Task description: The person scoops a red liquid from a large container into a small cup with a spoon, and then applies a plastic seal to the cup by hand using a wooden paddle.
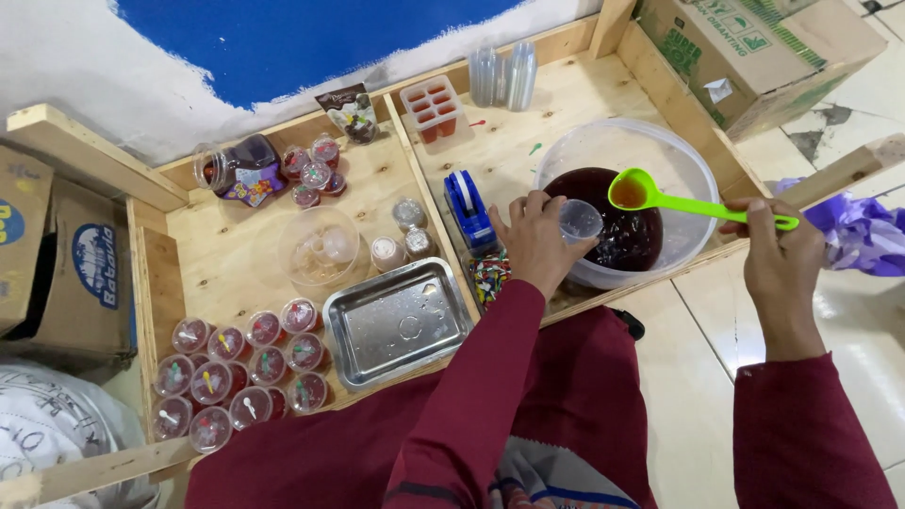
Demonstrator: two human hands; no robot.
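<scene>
My left hand [534, 238] grips a small clear plastic cup [579, 221] tilted over the rim of a large clear bowl [685, 179] filled with dark red jelly [617, 231]. My right hand [779, 253] holds the handle of a bright green ladle [660, 196], whose scoop carries amber liquid above the jelly, just right of the cup. Both arms wear dark red sleeves.
On the plywood table [236, 264] sit a steel tray [398, 322], several lidded jelly cups [240, 368] at front left, a blue tape dispenser [468, 209], a clear lidded bowl [320, 247], a dark jar [240, 168], stacked clear cups [503, 73] and a red mould tray [433, 108]. Cardboard boxes [764, 47] flank it.
</scene>
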